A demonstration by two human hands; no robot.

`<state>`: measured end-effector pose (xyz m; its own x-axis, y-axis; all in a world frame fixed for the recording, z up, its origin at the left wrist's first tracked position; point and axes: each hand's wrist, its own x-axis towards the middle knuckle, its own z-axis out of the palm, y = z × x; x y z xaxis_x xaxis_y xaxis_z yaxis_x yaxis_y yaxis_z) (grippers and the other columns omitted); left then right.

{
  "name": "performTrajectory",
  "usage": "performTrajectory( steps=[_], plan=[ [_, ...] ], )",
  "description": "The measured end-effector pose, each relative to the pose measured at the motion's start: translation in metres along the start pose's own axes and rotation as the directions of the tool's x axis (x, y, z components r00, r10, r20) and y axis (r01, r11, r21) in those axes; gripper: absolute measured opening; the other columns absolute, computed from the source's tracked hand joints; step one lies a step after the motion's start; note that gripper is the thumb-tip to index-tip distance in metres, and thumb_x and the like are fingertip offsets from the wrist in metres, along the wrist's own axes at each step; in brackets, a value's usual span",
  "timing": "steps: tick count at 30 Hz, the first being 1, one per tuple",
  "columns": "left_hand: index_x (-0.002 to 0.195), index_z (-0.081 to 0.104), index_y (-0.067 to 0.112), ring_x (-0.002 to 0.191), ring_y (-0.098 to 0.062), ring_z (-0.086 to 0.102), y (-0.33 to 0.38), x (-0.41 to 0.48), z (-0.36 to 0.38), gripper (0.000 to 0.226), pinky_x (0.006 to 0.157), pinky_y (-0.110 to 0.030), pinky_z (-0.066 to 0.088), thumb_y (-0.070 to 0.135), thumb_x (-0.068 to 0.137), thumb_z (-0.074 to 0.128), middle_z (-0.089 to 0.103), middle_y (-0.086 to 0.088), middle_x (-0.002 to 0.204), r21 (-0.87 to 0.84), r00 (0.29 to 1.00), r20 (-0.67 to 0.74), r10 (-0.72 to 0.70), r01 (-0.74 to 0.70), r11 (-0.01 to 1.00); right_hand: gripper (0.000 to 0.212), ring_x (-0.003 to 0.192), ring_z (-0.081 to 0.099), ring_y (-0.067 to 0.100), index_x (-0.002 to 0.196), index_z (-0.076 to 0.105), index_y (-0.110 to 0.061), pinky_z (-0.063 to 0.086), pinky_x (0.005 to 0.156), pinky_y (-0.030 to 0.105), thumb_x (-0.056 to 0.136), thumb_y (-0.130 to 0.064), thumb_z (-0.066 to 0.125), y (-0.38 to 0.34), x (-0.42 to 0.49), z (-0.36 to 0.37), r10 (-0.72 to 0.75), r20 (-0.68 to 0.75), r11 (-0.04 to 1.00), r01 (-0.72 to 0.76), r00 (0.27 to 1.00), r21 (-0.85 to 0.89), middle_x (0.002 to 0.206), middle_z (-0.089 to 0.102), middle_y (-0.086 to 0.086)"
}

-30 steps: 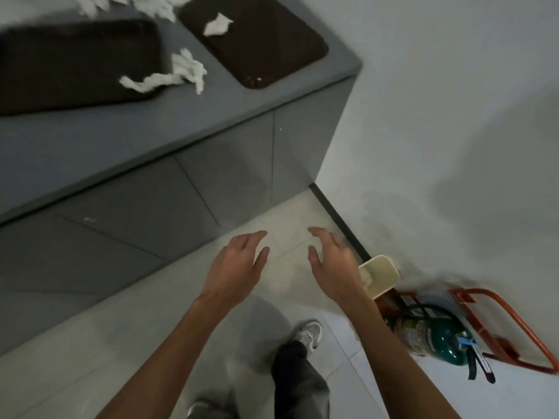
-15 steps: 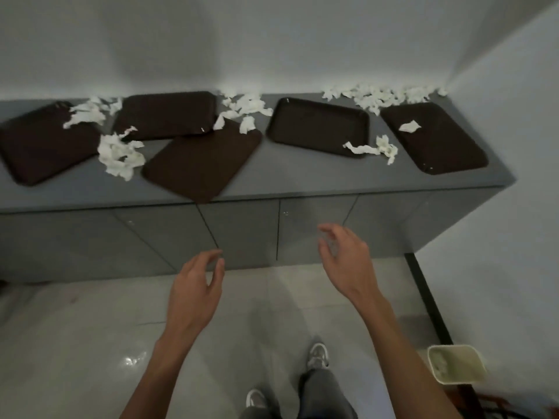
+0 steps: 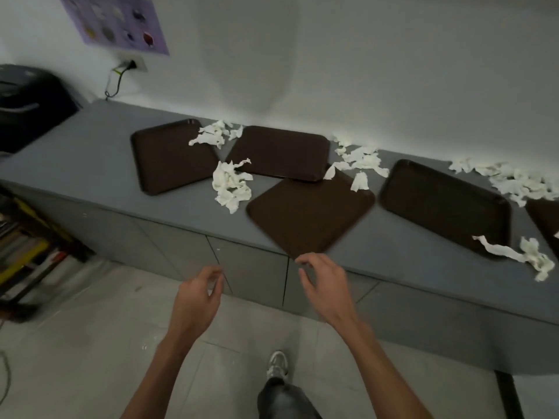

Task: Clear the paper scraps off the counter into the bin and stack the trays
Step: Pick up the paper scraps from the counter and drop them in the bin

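Several dark brown trays lie scattered on the grey counter: a left tray, a back tray, a turned-over tray jutting past the front edge, and a right tray. White paper scraps sit between them: a clump, a small pile at the back, more scraps by the wall, and a strip at the right. My left hand and right hand hover empty below the counter's front edge, fingers loosely curled. The bin is out of view.
A black machine stands at the counter's left end, with a cable and wall socket behind it. A low shelf of books stands at the left on the floor. My shoe is on the tiled floor.
The view swung from the bin and floor corner up and left along the counter. Both hands stayed empty and rose closer to the counter's front edge.
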<state>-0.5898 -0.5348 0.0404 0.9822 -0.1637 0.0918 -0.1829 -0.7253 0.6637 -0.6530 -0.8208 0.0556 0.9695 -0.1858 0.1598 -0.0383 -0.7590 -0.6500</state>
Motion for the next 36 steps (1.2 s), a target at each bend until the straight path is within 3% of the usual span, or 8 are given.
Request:
performTrajectory(
  steps=[6,9,16,20,24,28,32,36],
  plan=[
    [0.121,0.067,0.024,0.103,-0.015,0.069,-0.019,0.113,-0.003,0.022,0.087,-0.032,0.054,0.021,0.099,0.064,0.072,0.005,0.114,0.066,0.999,0.032,-0.026,0.024,0.998,0.024,0.105,0.068,0.016,0.124,0.067,-0.026,0.057,0.092,0.038,0.100,-0.024,0.064,-0.036,0.121,0.051,-0.050,0.196,0.999,0.050,0.979,0.006,0.124,0.064,-0.007],
    [0.128,0.062,0.024,0.112,-0.024,0.064,-0.026,0.174,0.003,0.031,0.095,-0.038,0.051,0.021,0.097,0.064,0.066,-0.002,0.124,0.138,0.996,0.090,-0.004,-0.009,0.990,0.025,0.108,0.067,0.015,0.126,0.066,-0.026,0.057,0.093,0.036,0.101,-0.022,0.064,-0.049,0.169,0.067,-0.079,0.249,0.996,0.084,0.965,-0.011,0.128,0.064,-0.005],
    [0.137,0.055,0.027,0.117,-0.035,0.059,-0.048,0.308,0.041,0.040,0.096,-0.050,0.053,0.020,0.098,0.062,0.052,-0.009,0.137,0.235,0.959,0.282,-0.016,-0.052,0.971,0.021,0.105,0.067,0.012,0.117,0.067,-0.032,0.058,0.091,0.034,0.099,-0.021,0.064,-0.047,0.247,0.098,-0.028,0.233,0.999,0.038,0.972,-0.037,0.123,0.065,-0.009],
    [0.139,0.060,0.023,0.128,-0.033,0.055,-0.081,0.344,0.058,0.040,0.104,-0.046,0.049,0.015,0.100,0.061,0.046,-0.005,0.148,0.282,0.914,0.406,-0.023,-0.101,0.954,0.020,0.103,0.067,0.012,0.115,0.069,-0.031,0.057,0.092,0.034,0.098,-0.021,0.064,-0.043,0.274,0.116,0.069,0.218,0.996,-0.055,0.974,-0.069,0.120,0.065,-0.010],
    [0.115,0.073,0.018,0.112,-0.023,0.064,-0.110,0.353,0.040,0.026,0.094,-0.034,0.053,0.004,0.093,0.068,0.062,-0.001,0.124,0.184,0.933,0.360,-0.006,-0.065,0.981,0.019,0.099,0.068,0.011,0.114,0.071,-0.028,0.058,0.088,0.034,0.099,-0.019,0.065,-0.047,0.292,0.134,0.171,0.188,0.984,-0.158,0.967,-0.083,0.117,0.065,-0.009],
    [0.105,0.077,0.023,0.080,-0.005,0.068,-0.113,0.374,-0.013,0.036,0.077,-0.019,0.053,-0.005,0.081,0.079,0.067,0.006,0.101,-0.022,0.966,0.239,0.099,-0.096,0.995,0.022,0.094,0.067,0.010,0.117,0.070,-0.030,0.059,0.089,0.036,0.098,-0.019,0.067,-0.063,0.317,0.162,0.242,0.154,0.969,-0.232,0.958,-0.081,0.117,0.066,-0.008],
    [0.119,0.072,0.033,0.086,-0.007,0.071,-0.091,0.387,-0.074,0.045,0.078,-0.016,0.055,0.008,0.083,0.084,0.073,0.014,0.103,-0.208,0.978,0.181,0.101,-0.063,0.976,0.035,0.105,0.069,0.019,0.126,0.066,-0.030,0.058,0.094,0.038,0.095,-0.014,0.069,-0.090,0.352,0.190,0.235,0.127,0.971,-0.227,0.964,-0.069,0.123,0.068,-0.002],
    [0.113,0.074,0.032,0.093,-0.002,0.071,-0.075,0.395,-0.124,0.028,0.083,-0.011,0.050,0.018,0.089,0.080,0.073,0.025,0.104,-0.304,0.993,0.092,0.073,-0.042,0.952,0.051,0.111,0.067,0.026,0.137,0.058,-0.030,0.056,0.096,0.043,0.092,-0.009,0.070,-0.115,0.386,0.217,0.213,0.146,0.975,-0.201,0.966,-0.092,0.127,0.065,0.002]
  ],
)
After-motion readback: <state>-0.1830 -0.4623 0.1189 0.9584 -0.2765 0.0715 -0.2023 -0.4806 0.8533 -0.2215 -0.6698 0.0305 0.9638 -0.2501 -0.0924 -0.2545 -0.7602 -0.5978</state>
